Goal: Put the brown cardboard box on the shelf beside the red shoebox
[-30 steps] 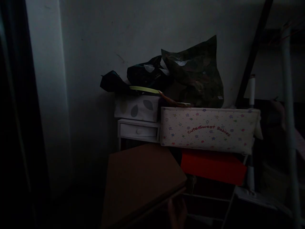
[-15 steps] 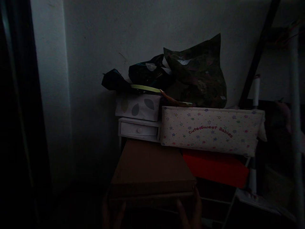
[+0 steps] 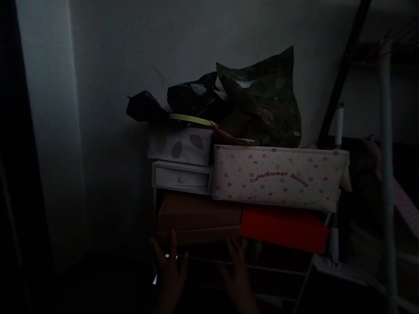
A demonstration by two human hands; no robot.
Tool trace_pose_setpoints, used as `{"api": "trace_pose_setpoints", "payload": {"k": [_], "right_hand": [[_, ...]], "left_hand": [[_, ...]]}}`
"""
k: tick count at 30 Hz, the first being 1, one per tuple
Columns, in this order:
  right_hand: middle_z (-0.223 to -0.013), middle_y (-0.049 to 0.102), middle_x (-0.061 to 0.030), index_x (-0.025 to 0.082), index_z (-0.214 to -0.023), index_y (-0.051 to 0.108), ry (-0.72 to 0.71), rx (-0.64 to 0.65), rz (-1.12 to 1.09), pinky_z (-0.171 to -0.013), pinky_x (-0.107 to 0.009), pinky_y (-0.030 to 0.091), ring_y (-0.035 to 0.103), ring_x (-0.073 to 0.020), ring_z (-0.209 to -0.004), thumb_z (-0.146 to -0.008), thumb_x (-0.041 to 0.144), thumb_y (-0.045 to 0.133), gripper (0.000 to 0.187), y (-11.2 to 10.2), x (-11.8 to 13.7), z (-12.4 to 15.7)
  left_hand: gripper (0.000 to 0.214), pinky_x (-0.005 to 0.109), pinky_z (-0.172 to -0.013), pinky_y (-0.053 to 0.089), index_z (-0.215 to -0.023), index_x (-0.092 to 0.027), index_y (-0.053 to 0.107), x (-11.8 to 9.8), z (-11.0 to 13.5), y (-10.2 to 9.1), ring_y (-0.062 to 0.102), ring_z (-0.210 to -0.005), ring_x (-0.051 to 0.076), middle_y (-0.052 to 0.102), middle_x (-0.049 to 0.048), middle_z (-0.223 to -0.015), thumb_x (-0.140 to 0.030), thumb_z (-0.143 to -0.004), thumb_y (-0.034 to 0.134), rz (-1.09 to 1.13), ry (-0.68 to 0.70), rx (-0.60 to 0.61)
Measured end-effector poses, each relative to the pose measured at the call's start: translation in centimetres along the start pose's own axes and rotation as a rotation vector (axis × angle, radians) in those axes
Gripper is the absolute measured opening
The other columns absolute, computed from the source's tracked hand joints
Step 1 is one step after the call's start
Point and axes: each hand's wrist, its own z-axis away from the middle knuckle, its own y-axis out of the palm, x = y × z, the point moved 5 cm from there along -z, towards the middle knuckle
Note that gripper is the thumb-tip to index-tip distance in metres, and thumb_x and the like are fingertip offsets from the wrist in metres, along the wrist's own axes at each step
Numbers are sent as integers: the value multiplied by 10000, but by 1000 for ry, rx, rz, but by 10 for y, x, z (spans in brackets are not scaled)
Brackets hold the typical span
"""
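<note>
Nearest, at the bottom of the head view, the left hand (image 3: 172, 272) reaches forward with its fingers spread and nothing in its grasp; the right hand (image 3: 238, 274) lies well apart from it, thumb held away from the fingers, likewise holding nothing; the fingertips of both are at the front of the brown box (image 3: 199, 213) (in this gloom I cannot tell whether they touch it). That box lies flat below the white drawer unit (image 3: 181, 178), its front face turned toward the person; its longest visible edge runs left to right, and the top goes back, narrowing, into the shadow under the unit; its far end is hidden, so its true long axis cannot be told. Just right of it is a red box (image 3: 284, 229), slanting down to the right; above that sits a star-printed bin (image 3: 278, 179), lettered "Cute Sweet Babies"; a leaf-printed box (image 3: 178, 146) rests on the drawer unit; behind and above stand a black bag (image 3: 193, 100) and a taller dark green bag (image 3: 271, 102), before the pale wall (image 3: 131, 48).
</note>
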Motion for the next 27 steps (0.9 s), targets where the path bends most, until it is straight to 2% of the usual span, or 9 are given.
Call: {"api": "trace_pose_setpoints", "payload": {"k": [2, 4, 9, 14, 16, 20, 23, 25, 27], "right_hand": [[-1469, 370, -128, 237, -1352, 479, -14, 127, 21, -1094, -472, 347, 369, -278, -1351, -844, 297, 526, 514, 11, -13, 7], [-1468, 386, -118, 247, -1320, 518, -17, 135, 73, -1092, -462, 354, 385, -265, -1344, -837, 234, 506, 482, 15, -31, 12], [-1467, 374, -183, 159, -1290, 546, -74, -110, 238, -1070, -519, 367, 359, -302, -1357, -856, 198, 444, 448, -6, -84, 11], [-1483, 375, -133, 249, -1385, 432, -134, -186, 385, -1051, -617, 324, 313, -312, -1379, -849, 111, 382, 555, -29, -123, 2], [-1519, 316, -99, 312, -1417, 361, -114, -184, 472, -1032, -685, 279, 225, -332, -1410, -821, 53, 360, 650, -32, -132, 1], [-1591, 50, -39, 327, -1467, 202, -131, -248, 483, -1070, -617, 288, 44, -304, -1442, -742, -43, 329, 824, -40, -133, 5], [-1588, -99, -2, 326, -1472, 179, -106, -297, 429, -1102, -576, 266, -7, -301, -1442, -764, -21, 349, 807, -53, -134, 4], [-1584, -123, -1, 314, -1469, 210, -92, -346, 405, -1107, -590, 235, -17, -309, -1443, -810, 35, 368, 732, -63, -139, 2], [-1585, -115, -29, 268, -1462, 254, -55, -398, 375, -1104, -612, 212, -22, -323, -1443, -852, 121, 392, 643, -73, -148, -1]], "left_hand": [[693, 533, -1142, 194, -1487, -287, 78, 3, -9, 7, -182, -1414, 349, -399, 24, -1500, -384, -897, 430, -15, 19, 27], [710, 539, -1144, 177, -1487, -294, 54, 6, -21, 12, -175, -1412, 356, -403, 32, -1498, -373, -894, 438, -33, 36, 51], [753, 555, -1134, 192, -1491, -257, 34, 8, -35, 17, -149, -1408, 398, -407, 79, -1492, -342, -880, 468, -56, 60, 40], [781, 575, -1124, 220, -1490, -170, 133, -7, 1, 15, 15, -1441, 397, -155, 159, -1575, -291, -838, 544, -103, 100, -242], [706, 561, -1109, 274, -1473, -178, 218, -12, 22, 27, 132, -1433, 362, -1, 161, -1579, -240, -843, 532, -47, 153, -241], [502, 547, -1081, 339, -1338, -265, 479, -17, 54, 81, 263, -1397, 316, 150, 86, -1548, -139, -854, 439, 12, 256, 68], [597, 515, -1116, 299, -1381, -296, 424, -17, 61, 121, 155, -1441, 314, 26, 59, -1576, -70, -829, 391, 82, 206, 276], [649, 489, -1138, 263, -1410, -297, 376, -16, 58, 141, 56, -1457, 319, -84, 51, -1589, -59, -807, 410, 145, 137, 390], [677, 470, -1148, 240, -1434, -270, 331, -14, 53, 153, 31, -1455, 317, -90, 80, -1594, -85, -794, 451, 206, 54, 495]]}}
